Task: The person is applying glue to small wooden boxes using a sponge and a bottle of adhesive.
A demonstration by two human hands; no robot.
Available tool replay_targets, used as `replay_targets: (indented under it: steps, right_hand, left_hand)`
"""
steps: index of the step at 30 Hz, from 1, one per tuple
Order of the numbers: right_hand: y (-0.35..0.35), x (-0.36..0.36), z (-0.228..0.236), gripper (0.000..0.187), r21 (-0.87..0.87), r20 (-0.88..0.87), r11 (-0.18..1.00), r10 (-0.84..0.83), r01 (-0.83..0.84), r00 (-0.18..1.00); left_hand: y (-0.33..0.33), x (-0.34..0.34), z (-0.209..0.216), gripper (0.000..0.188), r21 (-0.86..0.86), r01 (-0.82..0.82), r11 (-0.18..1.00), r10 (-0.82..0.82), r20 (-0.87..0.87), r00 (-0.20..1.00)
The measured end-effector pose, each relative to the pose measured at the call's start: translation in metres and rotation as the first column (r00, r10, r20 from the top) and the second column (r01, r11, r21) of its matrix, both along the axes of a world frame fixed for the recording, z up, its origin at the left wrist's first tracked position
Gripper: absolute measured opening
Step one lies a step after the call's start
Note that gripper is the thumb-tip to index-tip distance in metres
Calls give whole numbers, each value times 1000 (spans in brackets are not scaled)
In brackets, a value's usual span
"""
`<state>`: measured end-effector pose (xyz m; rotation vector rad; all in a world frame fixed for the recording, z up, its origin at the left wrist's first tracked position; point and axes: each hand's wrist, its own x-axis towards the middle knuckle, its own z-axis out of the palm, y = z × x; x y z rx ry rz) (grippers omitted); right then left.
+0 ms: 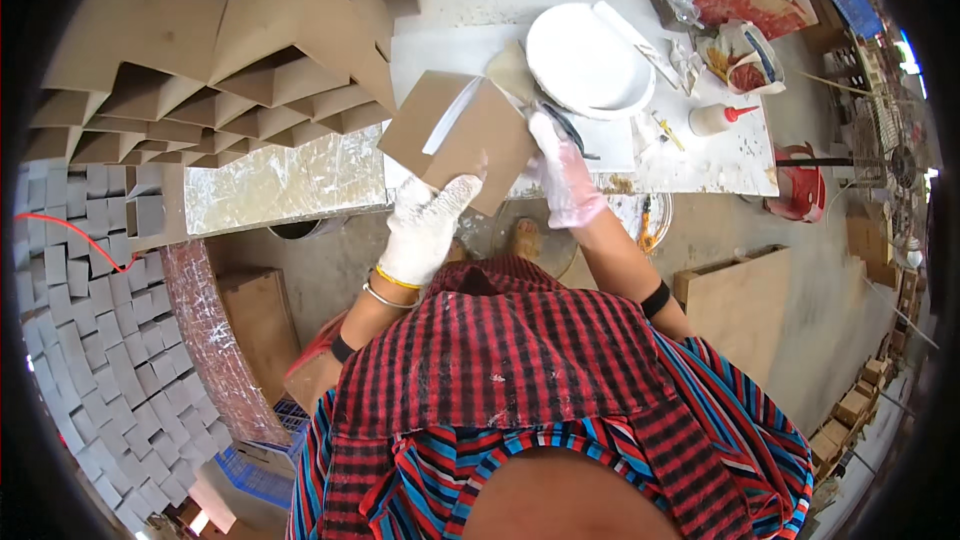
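Observation:
A brown cardboard box [420, 135] is held tilted over the near edge of the worktable, with a white strip [452, 116] across its upper face. My left hand [428, 228], in a white glove, grips its lower edge, thumb on the face. On the box's right side is my right hand [566, 172], in a pinkish-white glove, its fingers partly hidden at the edge. Just beyond those fingers lies a dark curved tool [572, 128] whose kind I cannot make out. Behind it stands a round white tub [540, 70] of white paste, with a flat white scraper [628, 35] across its rim.
Open brown cardboard boxes [150, 30] are stacked high at the left. A squeeze bottle with a red tip [712, 119] and an opened bag [745, 58] stand on the worktable [700, 172] at right. Many grey boxes [100, 340] lie further left; a wooden board [735, 300] leans at lower right.

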<state>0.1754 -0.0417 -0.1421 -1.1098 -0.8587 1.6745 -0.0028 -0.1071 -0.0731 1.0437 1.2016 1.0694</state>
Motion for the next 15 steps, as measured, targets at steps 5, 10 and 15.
replay_targets:
  steps: [5, 10, 15]
  right_hand:
    - [-23, -2, 7, 84, -166, -740, 823, 260, -543, 620]
    - [-22, -26, 33, 75, 73, -731, 917, 316, -391, 605]
    - [-14, -5, 53, 67, 165, -550, 924, 378, -346, 745]
  left_hand:
    - [-1, 13, 25, 23, -55, 2, 998, -3, -14, 1000]
    - [6, 6, 17, 32, -12, -6, 1000, 13, 642, 766]
    - [19, 13, 41, 39, -33, -24, 999, 40, 778, 627]
